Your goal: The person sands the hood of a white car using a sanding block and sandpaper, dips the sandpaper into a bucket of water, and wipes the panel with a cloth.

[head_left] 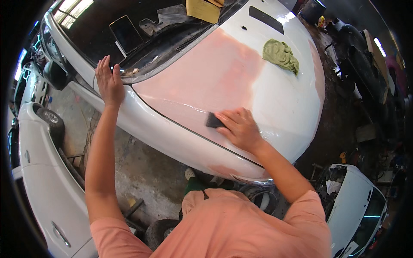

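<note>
Gripping: my right hand (241, 127) clasps the dark block (214, 121) near the side edge of the hood (286, 105).
Left hand (110, 84): empty, fingers straight, by the windshield's lower corner (121, 72).
Dark block: I'd guess light, slippery; hold its sides.

Black block (214, 121) against the pink patch (202, 77) of a white hood (279, 101)

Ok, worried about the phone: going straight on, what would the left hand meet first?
For the left hand, probably the dark windshield; the phone lies right of that line. Depth is unclear, so it may already touch.
</note>
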Demonstrator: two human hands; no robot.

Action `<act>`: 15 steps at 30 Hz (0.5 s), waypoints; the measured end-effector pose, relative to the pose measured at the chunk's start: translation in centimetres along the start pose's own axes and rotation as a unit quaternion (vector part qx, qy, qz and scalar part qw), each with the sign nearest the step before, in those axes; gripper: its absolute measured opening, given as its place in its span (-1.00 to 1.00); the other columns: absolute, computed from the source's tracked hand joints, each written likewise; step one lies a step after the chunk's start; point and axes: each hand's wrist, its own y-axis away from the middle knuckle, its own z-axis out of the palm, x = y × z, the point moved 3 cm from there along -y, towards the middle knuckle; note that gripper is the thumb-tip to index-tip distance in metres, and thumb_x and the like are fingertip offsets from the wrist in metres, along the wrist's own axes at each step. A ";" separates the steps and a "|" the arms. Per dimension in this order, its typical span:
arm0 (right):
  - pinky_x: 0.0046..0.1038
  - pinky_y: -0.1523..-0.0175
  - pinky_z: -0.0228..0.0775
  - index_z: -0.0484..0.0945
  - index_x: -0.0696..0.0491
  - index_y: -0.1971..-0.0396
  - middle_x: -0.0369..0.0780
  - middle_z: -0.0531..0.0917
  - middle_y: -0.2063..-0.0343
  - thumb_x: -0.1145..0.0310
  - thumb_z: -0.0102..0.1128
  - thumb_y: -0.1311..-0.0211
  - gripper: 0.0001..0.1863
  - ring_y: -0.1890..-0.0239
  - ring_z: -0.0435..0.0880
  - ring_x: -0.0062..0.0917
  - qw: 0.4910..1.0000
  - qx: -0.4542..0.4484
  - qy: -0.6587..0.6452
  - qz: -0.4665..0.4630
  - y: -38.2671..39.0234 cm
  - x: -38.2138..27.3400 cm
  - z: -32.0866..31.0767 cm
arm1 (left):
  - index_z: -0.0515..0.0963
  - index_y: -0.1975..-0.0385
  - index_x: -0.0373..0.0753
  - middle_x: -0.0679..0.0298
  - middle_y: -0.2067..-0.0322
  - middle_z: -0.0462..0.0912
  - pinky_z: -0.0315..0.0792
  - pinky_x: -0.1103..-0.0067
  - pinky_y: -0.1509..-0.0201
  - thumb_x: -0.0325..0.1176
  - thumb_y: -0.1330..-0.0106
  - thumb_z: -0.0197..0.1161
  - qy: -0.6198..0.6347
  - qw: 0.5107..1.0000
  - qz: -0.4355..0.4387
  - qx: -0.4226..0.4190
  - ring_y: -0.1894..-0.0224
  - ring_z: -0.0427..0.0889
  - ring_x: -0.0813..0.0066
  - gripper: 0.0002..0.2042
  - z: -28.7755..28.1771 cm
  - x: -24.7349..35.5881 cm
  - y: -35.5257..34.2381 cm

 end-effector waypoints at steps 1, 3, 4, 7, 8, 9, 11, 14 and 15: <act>-0.18 -0.17 0.41 0.67 -0.01 -0.18 -0.32 0.67 -0.12 0.13 0.39 -0.27 -0.49 -0.01 0.56 -0.31 1.000 0.008 0.000 0.008 -0.1 -0.1 -0.2 | 0.34 -0.46 -0.19 0.09 -0.43 0.39 -0.05 0.21 -0.70 0.00 -0.69 -0.09 0.003 1.000 0.000 0.000 -0.57 0.22 0.09 -0.48 0.2 0.4 -0.2; -0.17 -0.19 0.42 0.66 0.03 -0.19 -0.28 0.68 -0.09 0.16 0.38 -0.29 -0.50 -0.02 0.57 -0.29 1.000 0.025 -0.016 -0.008 -2.3 -2.0 0.3 | 0.34 -0.46 -0.19 0.09 -0.43 0.39 -0.04 0.21 -0.70 0.00 -0.69 -0.09 0.003 1.000 0.001 -0.003 -0.57 0.21 0.09 -0.48 0.3 0.6 0.1; -0.17 -0.21 0.42 0.65 0.06 -0.18 -0.25 0.69 -0.07 0.18 0.37 -0.31 -0.51 -0.03 0.58 -0.27 0.998 0.037 -0.030 -0.033 -5.6 -4.0 1.3 | 0.34 -0.46 -0.19 0.09 -0.43 0.39 -0.04 0.21 -0.70 0.00 -0.69 -0.09 0.000 1.000 0.002 -0.004 -0.57 0.21 0.10 -0.48 0.3 0.3 0.3; -0.13 -0.24 0.41 0.62 0.02 -0.24 -0.28 0.65 -0.11 0.16 0.33 -0.36 -0.50 -0.10 0.56 -0.27 0.999 0.007 -0.037 -0.032 -11.5 -8.1 4.2 | 0.34 -0.46 -0.18 0.10 -0.43 0.40 -0.04 0.21 -0.70 -0.01 -0.68 -0.08 -0.017 1.000 0.007 -0.005 -0.57 0.21 0.10 -0.48 0.1 -0.7 0.4; -0.13 -0.25 0.40 0.61 0.01 -0.25 -0.30 0.65 -0.12 0.15 0.32 -0.36 -0.49 -0.10 0.56 -0.28 0.999 0.007 -0.039 -0.034 -11.9 -8.1 4.5 | 0.34 -0.46 -0.18 0.10 -0.43 0.40 -0.04 0.22 -0.70 -0.01 -0.68 -0.08 -0.021 1.000 0.010 -0.006 -0.57 0.21 0.10 -0.48 0.2 -0.7 0.4; -0.12 -0.26 0.40 0.60 0.00 -0.26 -0.31 0.64 -0.13 0.14 0.32 -0.37 -0.49 -0.11 0.55 -0.28 0.999 0.007 -0.040 -0.036 -11.8 -8.0 4.6 | 0.34 -0.46 -0.18 0.10 -0.43 0.40 -0.04 0.22 -0.70 -0.02 -0.68 -0.08 -0.022 1.000 0.012 -0.007 -0.57 0.21 0.10 -0.49 0.4 -0.6 0.5; -0.12 -0.26 0.39 0.62 -0.01 -0.25 -0.31 0.64 -0.13 0.13 0.33 -0.36 -0.49 -0.11 0.54 -0.30 0.999 0.019 -0.042 -0.018 -7.6 -6.5 2.6 | 0.34 -0.46 -0.18 0.10 -0.43 0.40 -0.03 0.22 -0.70 -0.03 -0.68 -0.08 -0.027 1.000 0.010 -0.002 -0.57 0.21 0.10 -0.49 0.3 -1.2 0.6; -0.17 -0.27 0.38 0.63 -0.01 -0.24 -0.31 0.64 -0.13 0.16 0.38 -0.32 -0.49 -0.13 0.54 -0.29 1.000 0.013 -0.002 0.024 0.2 -2.6 -0.1 | 0.34 -0.47 -0.20 0.06 -0.43 0.40 -0.02 0.25 -0.68 -0.07 -0.68 -0.08 -0.025 1.000 0.003 -0.002 -0.57 0.22 0.09 -0.50 0.3 -0.3 0.2; -0.18 -0.28 0.38 0.63 -0.01 -0.23 -0.31 0.63 -0.13 0.16 0.38 -0.32 -0.49 -0.15 0.54 -0.30 0.999 0.006 0.001 0.034 2.0 -1.8 -1.0 | 0.34 -0.46 -0.20 0.09 -0.43 0.40 -0.03 0.22 -0.69 -0.05 -0.69 -0.08 -0.024 1.000 0.007 -0.002 -0.57 0.20 0.09 -0.50 0.4 -0.3 0.3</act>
